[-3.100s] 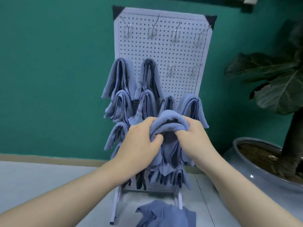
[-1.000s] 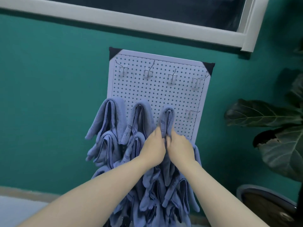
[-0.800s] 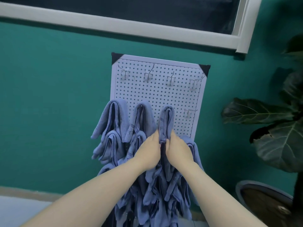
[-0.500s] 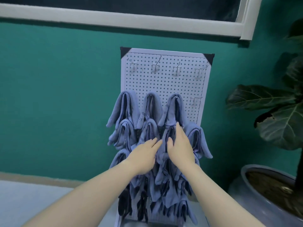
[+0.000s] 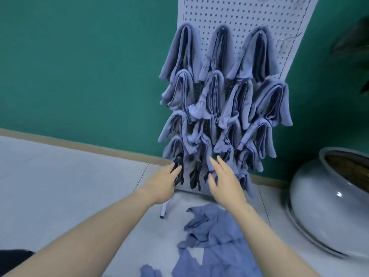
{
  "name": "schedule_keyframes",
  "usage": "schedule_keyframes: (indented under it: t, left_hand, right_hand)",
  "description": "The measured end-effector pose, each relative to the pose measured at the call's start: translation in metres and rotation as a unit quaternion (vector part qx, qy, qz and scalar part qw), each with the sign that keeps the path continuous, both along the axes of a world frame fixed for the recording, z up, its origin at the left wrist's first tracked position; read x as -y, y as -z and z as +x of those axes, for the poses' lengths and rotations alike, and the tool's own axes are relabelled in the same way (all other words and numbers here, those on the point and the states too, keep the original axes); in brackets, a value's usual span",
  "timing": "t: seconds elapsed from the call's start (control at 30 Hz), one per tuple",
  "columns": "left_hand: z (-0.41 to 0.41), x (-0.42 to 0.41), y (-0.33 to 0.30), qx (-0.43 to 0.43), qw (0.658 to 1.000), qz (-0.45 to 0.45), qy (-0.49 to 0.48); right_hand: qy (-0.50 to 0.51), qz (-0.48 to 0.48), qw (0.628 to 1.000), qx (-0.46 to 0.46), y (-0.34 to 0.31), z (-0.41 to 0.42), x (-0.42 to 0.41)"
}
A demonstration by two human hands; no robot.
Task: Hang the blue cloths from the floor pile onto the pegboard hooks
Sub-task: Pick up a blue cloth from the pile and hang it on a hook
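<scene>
A white pegboard (image 5: 239,15) stands against the green wall with several folded blue cloths (image 5: 219,92) hanging in rows on its hooks. One empty hook (image 5: 284,41) shows at the right of the upper row. A pile of blue cloths (image 5: 213,236) lies on the floor in front of the board. My left hand (image 5: 162,183) and my right hand (image 5: 224,181) are both empty, fingers straight, in front of the board's lowest cloths and above the pile.
A large grey plant pot (image 5: 329,198) stands on the floor at the right, with dark leaves (image 5: 353,43) above it. The pegboard's white leg (image 5: 164,209) rests on the pale floor (image 5: 60,186). Something dark (image 5: 14,258) lies at the bottom left.
Both hands have left the hung cloth and dropped to the bottom of the board. The view has tilted down, so the floor pile shows.
</scene>
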State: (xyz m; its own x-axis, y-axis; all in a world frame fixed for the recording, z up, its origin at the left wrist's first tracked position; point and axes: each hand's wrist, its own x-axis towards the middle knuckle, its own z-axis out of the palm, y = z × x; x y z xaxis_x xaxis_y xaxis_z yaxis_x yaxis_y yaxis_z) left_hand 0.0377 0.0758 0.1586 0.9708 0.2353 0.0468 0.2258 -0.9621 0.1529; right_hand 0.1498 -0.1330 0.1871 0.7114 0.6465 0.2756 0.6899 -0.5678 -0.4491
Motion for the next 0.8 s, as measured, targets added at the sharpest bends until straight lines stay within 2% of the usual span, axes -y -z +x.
schedule_keyframes:
  t: [0.23, 0.37, 0.53, 0.67, 0.8]
  left_hand:
    - [-0.056, 0.019, 0.119, -0.095, 0.993, -0.052, -0.046]
    - [-0.087, 0.031, 0.188, -0.19, 0.975, -0.089, -0.074]
    - [-0.103, 0.046, 0.236, -0.244, 0.947, -0.154, -0.139]
    - [-0.113, 0.055, 0.272, -0.249, 0.925, -0.22, -0.185]
    - [-0.13, 0.06, 0.304, -0.28, 0.907, -0.255, -0.187]
  right_hand:
    - [0.043, 0.034, 0.979, -0.195, 0.15, -0.039, 0.015]
    - [0.088, -0.009, 0.96, -0.265, 0.225, -0.069, 0.038]
    - [0.059, -0.135, 0.95, -0.277, 0.279, -0.089, 0.06]
    - [0.057, -0.174, 0.936, -0.301, 0.296, -0.093, 0.066]
    - [0.06, -0.208, 0.93, -0.298, 0.311, -0.096, 0.073]
